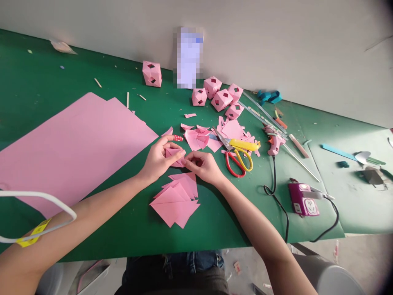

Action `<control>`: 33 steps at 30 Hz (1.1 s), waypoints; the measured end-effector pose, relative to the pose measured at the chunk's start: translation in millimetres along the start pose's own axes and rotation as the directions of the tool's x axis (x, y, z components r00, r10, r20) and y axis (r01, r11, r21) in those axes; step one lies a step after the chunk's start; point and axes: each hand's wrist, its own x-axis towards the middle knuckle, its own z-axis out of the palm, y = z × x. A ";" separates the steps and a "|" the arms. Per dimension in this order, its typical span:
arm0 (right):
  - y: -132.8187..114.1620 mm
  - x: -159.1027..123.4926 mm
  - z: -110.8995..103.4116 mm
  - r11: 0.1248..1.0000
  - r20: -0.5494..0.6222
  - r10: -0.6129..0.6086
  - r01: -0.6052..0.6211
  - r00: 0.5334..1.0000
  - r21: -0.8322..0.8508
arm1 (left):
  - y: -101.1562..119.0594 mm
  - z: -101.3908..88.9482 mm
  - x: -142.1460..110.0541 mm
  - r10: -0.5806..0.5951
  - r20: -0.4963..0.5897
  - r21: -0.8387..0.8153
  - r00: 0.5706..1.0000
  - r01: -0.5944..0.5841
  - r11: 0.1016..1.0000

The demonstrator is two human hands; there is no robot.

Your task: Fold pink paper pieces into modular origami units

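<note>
left hand out over the worktop, thumb and fingers closed on a small folded pink piece; red-and-white wrap on one fingertip. right hand at the piece's right edge, thumb and forefinger pinched together on it. piece sits between the hands, about midway from near edge to back edge.

between piece and near edge: loose stack of folded pink squares, corners fanned.

hollow forms: six pink paper shells with diamond cut-outs along the back edge. one shell stands alone to the left; five cluster to the right, some touching. cut-outs show dark or green; contents too small to tell.

upright blurred panel at the back edge, between lone shell and cluster.

purple socket block near the right end of the near edge, a gray plug seated in it. pink glue gun farther back, its black cord running to the near edge.

scissors, red and yellow handles, blades on pink scraps; yellow knife against them. large pink sheets fill the left side.
</note>
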 end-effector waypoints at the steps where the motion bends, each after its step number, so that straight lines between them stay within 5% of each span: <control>1: -0.7 -0.2 -0.4 1.000 0.005 -0.009 0.009 1.000 -0.001 | -0.2 0.1 0.3 0.007 -0.008 -0.009 1.000 -0.007 1.000; 10: -2.4 -1.6 -0.4 0.999 -0.004 -0.038 0.038 0.999 0.021 | -0.5 -1.9 -1.2 0.048 0.052 0.145 0.997 -0.055 0.988; 19: -4.6 -1.8 5.0 0.997 -0.243 -0.036 0.052 0.969 0.060 | 0.2 1.1 -2.1 0.077 0.103 0.133 0.992 -0.090 0.987; 33: -8.1 -1.4 7.6 0.995 -0.269 0.023 0.005 0.963 0.104 | 3.1 -0.6 -3.6 0.081 0.180 0.150 0.980 -0.109 0.983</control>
